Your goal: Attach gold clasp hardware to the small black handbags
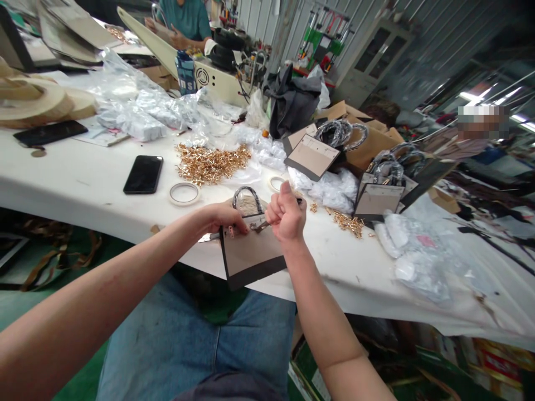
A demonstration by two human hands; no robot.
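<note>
A taupe handbag panel [253,252] with a dark lower band hangs tilted over the table's front edge. Its wrapped handle [247,195] stands up from the top edge, where small metal fittings [253,226] show. My left hand [228,217] is closed on the panel's upper left edge, thumb across the front. In a fist with the thumb up, my right hand [287,214] grips a metal-tipped tool [262,226], its tip against the fittings at the panel's top. Most of the tool is hidden by the fingers, so its exact kind is unclear.
Gold-coloured metal pieces [213,163] lie heaped behind the panel, near a tape roll [184,194] and a black phone [142,175]. More handbag panels [313,153] and plastic-wrapped bundles [418,256] sit to the right. Across the table, a person [186,25] works.
</note>
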